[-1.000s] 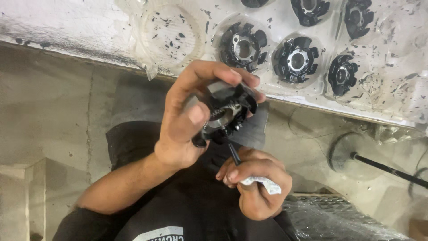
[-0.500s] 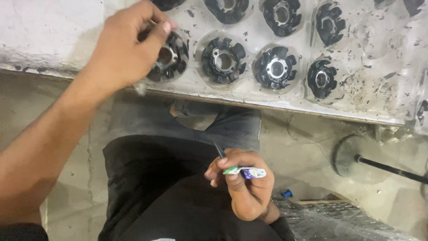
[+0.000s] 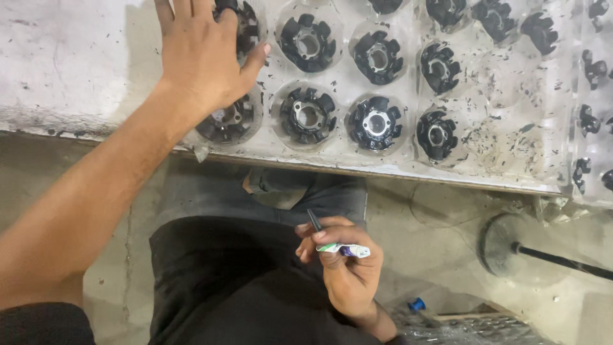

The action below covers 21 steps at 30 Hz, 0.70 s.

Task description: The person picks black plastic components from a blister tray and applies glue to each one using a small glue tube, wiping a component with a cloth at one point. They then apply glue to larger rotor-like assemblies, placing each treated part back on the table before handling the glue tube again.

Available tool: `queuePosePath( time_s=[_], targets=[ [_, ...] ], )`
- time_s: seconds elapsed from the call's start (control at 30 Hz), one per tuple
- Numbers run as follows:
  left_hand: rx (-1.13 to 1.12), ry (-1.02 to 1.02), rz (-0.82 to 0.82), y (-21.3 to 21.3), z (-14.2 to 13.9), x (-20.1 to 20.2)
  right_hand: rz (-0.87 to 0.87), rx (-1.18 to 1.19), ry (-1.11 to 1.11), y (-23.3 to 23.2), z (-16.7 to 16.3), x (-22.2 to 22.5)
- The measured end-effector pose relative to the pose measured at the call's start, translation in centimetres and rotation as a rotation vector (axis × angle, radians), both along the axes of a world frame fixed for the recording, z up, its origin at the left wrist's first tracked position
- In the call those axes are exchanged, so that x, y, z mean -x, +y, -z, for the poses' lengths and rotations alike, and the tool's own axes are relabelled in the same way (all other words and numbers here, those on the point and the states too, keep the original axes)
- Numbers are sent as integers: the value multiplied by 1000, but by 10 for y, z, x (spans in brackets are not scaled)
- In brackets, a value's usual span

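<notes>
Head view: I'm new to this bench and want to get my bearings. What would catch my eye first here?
First, the rows of black lobed parts sitting in round pockets of a clear tray along the top. Next, the left hand reaches up, spread flat over the parts at the tray's left end. Lower down, over the lap, the right hand grips a thin dark tool and a small crumpled tube.

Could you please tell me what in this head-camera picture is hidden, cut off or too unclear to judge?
- Left hand: fingertips cut off by the top edge; it hides most of one black part.
- Small tube in the right hand: fingers cover most of it.
- Dark thin tool: its lower end is hidden in that fist.
- Parts at the right edge: cut off.
</notes>
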State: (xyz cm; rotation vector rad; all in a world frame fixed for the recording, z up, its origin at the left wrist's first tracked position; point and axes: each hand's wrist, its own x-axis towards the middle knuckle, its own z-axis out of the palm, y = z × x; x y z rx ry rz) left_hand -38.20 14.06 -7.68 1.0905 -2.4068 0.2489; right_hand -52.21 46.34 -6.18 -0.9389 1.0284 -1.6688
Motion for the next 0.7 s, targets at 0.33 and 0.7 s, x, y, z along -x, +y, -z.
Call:
queuePosePath(
  time_s=[0.33,0.7],
  targets=[
    [-1171,865,359,95,-75,-53,80,-38,-44,-5,15,6],
    [-1362,2002,812,137,-49,-21,-43,54,72,-12,-5,-7]
  ],
)
